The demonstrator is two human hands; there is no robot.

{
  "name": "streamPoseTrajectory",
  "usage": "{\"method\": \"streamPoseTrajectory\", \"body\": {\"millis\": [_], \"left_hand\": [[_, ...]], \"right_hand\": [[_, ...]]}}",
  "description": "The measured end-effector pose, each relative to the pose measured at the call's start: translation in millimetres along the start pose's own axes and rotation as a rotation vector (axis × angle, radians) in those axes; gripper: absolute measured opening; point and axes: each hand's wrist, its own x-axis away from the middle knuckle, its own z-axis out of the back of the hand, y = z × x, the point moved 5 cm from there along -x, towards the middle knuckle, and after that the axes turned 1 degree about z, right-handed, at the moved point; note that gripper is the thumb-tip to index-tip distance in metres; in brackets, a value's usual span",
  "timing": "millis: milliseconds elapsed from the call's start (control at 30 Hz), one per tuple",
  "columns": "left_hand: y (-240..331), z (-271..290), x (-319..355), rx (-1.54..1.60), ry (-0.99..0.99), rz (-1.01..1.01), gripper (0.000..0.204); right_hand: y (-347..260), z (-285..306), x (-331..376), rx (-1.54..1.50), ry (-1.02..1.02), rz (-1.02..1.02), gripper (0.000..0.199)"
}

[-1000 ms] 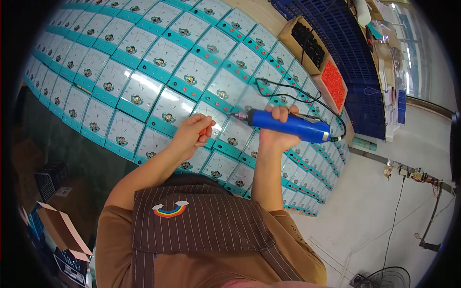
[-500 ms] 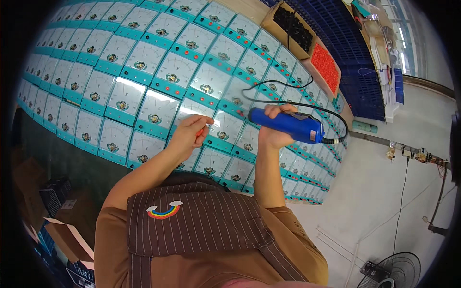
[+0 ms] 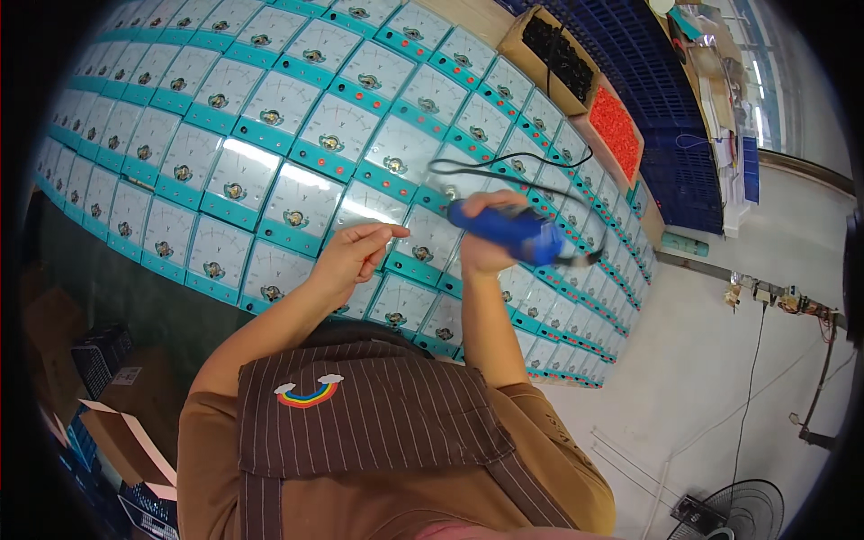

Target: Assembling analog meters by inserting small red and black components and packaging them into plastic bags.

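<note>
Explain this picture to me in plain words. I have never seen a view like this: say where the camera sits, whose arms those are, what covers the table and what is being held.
The camera sits on the person's head and looks down, so the picture bends at its rim. The two forearms rising from the lower edge are the person's own, above a brown striped apron. The table is covered with rows of white-faced meter panels with teal strips. The right hand grips a blue powered hand tool with a black cable. The left hand hovers over the panels with fingertips pinched; whether it holds something small cannot be told. Far off stand a box of red parts and a box of black parts.
</note>
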Motion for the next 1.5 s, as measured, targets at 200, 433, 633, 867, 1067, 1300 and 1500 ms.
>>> {"method": "streamPoseTrajectory", "body": {"millis": [200,433,633,867,1067,1300,1500], "left_hand": [[-2,21,14,0.224,0.045,0.018,0.03],[-10,23,42,0.369,-0.068,-0.031,0.017],[-10,47,77,0.389,-0.011,-0.069,0.02],[-12,95,106,0.259,0.104,-0.202,0.023],[-21,106,125,0.28,0.142,-0.212,0.021],[-11,108,130,0.294,0.22,-0.252,0.017],[-16,110,122,0.332,0.217,-0.224,0.018]], "right_hand": [[-38,27,-14,-0.353,0.303,-0.203,0.048],[-46,-75,44,-0.51,0.018,-0.364,0.044],[-32,-123,70,-0.479,-0.17,-0.437,0.047],[13,-157,73,-0.256,-0.201,-0.338,0.058],[38,-184,92,-0.125,-0.39,-0.275,0.058],[45,-201,113,-0.07,-0.589,-0.306,0.064],[45,-187,102,-0.134,-0.393,-0.257,0.066]]}}
